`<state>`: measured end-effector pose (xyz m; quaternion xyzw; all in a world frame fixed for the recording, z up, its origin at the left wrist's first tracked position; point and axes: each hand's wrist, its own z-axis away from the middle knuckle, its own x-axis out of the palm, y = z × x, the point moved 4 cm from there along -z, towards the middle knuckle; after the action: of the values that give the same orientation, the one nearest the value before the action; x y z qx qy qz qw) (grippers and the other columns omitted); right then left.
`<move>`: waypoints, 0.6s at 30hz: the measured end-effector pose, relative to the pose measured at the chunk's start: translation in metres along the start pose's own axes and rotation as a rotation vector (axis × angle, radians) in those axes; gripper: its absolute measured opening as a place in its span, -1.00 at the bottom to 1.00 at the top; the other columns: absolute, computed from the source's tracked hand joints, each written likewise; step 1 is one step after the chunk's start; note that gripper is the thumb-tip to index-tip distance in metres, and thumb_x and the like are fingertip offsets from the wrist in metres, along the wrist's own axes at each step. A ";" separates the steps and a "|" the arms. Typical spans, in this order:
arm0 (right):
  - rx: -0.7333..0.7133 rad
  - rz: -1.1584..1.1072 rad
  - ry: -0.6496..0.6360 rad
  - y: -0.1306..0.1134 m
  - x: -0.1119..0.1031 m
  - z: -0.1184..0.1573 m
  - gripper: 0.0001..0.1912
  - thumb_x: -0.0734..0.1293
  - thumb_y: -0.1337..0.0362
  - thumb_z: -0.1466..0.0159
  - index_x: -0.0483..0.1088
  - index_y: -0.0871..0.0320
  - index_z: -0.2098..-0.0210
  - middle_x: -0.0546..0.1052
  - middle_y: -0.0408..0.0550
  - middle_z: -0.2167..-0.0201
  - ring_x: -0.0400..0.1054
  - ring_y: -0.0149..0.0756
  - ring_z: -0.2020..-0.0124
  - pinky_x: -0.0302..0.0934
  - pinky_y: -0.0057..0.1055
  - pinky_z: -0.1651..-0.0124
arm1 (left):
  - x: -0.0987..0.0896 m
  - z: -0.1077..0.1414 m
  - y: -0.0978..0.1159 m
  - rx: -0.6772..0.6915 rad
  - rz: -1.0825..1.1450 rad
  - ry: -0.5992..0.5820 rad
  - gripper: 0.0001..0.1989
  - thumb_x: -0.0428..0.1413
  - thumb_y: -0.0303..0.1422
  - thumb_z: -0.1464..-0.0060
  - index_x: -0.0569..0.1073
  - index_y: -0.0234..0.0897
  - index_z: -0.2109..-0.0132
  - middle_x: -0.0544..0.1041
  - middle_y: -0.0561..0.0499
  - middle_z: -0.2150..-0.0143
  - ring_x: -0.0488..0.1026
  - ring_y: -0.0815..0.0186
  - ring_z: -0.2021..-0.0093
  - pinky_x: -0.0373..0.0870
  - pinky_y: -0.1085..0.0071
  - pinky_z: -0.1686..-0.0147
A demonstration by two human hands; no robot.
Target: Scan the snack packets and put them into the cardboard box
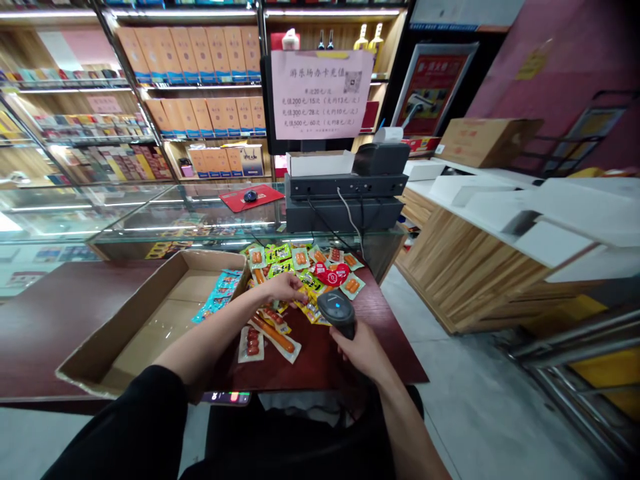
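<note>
In my right hand [367, 350] I hold a black barcode scanner [336, 308], its head with a small blue light tilted toward the pile. My left hand [285, 288] reaches over the pile, fingers curled together at a yellow snack packet [313, 310]; the grip is partly hidden. Around it lie green packets [278, 253], small clear sausage packs [353, 285] and a red heart-shaped packet [331, 274]. Nearer me rest a long wrapped sausage [274, 335] and a small sausage pack [251, 343]. Left of the pile stands an open cardboard box [150, 313] holding a strip of blue packets [219, 295].
A dark red table [380, 333] carries everything. Behind it stand a glass counter [200, 207], a cash drawer [345, 213] with cables, and a monitor bearing a paper sign [321, 93]. A phone [227, 398] shows at the table's front edge. Wooden cabinets [450, 267] stand right.
</note>
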<state>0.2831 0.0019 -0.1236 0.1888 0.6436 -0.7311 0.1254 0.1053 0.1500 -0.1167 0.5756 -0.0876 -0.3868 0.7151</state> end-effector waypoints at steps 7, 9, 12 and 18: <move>0.000 0.049 0.005 -0.002 0.001 -0.006 -0.74 0.29 0.14 -0.18 0.39 0.21 0.26 0.46 -0.15 0.66 0.32 -0.36 0.70 0.14 -0.49 0.61 | -0.020 -0.008 -0.006 -0.022 0.482 0.263 -0.47 0.46 -0.38 0.56 0.34 -0.33 0.40 0.33 0.22 0.56 0.44 0.41 0.45 0.52 0.34 0.35; -0.004 0.065 0.009 -0.003 0.000 -0.006 -0.74 0.29 0.13 -0.19 0.40 0.21 0.26 0.46 -0.15 0.66 0.33 -0.36 0.69 0.14 -0.49 0.59 | -0.022 -0.008 -0.007 -0.024 0.528 0.286 -0.47 0.46 -0.41 0.55 0.33 -0.33 0.39 0.31 0.23 0.57 0.45 0.40 0.45 0.53 0.30 0.33; -0.004 0.076 0.017 -0.003 -0.001 -0.006 -0.74 0.29 0.14 -0.18 0.41 0.22 0.26 0.47 -0.14 0.66 0.34 -0.35 0.68 0.14 -0.49 0.58 | -0.022 -0.009 -0.008 -0.026 0.519 0.280 -0.49 0.45 -0.41 0.50 0.33 -0.35 0.40 0.37 0.19 0.54 0.45 0.41 0.45 0.54 0.28 0.33; -0.029 0.061 0.019 -0.003 -0.001 -0.006 -0.73 0.29 0.14 -0.18 0.39 0.21 0.23 0.47 -0.15 0.65 0.33 -0.36 0.67 0.15 -0.49 0.56 | -0.022 -0.010 -0.009 -0.017 0.485 0.253 -0.49 0.45 -0.37 0.47 0.32 -0.34 0.39 0.40 0.18 0.52 0.49 0.37 0.41 0.53 0.33 0.36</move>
<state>0.2838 0.0083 -0.1213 0.2132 0.6493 -0.7156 0.1441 0.0918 0.1712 -0.1212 0.5754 -0.1294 -0.1298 0.7971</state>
